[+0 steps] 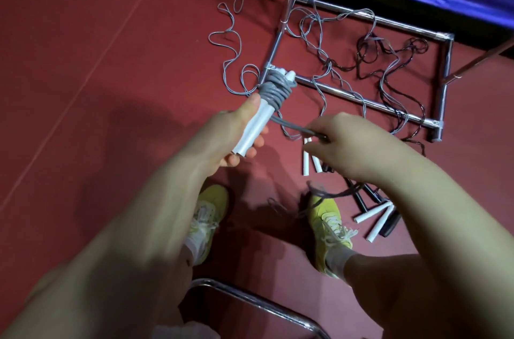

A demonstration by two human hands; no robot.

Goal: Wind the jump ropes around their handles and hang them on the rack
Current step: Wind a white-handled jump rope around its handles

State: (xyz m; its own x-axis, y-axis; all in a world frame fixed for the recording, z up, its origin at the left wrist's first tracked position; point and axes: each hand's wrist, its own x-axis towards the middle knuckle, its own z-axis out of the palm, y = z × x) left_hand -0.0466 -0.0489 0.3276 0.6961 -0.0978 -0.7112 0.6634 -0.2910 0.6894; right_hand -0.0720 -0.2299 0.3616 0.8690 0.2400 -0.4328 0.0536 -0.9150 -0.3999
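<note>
left hand [244, 127] gripped the pair of white plastic handles [257, 127], above the chrome tube rack base [333, 91]. right hand [342, 141] pinched the grey rope tail [289, 124] just beside them. coil [274, 89] was half built; best to keep tension, lay turns tight and adjacent, mind loose grey cord [230, 41] snagging the rack base.

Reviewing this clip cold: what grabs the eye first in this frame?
At centre, the left hand grips a pair of white handles with grey rope coiled round their top, while the right hand pinches the loose end. Behind, grey and black ropes sprawl tangled over the chrome rack base on the red floor.
</note>
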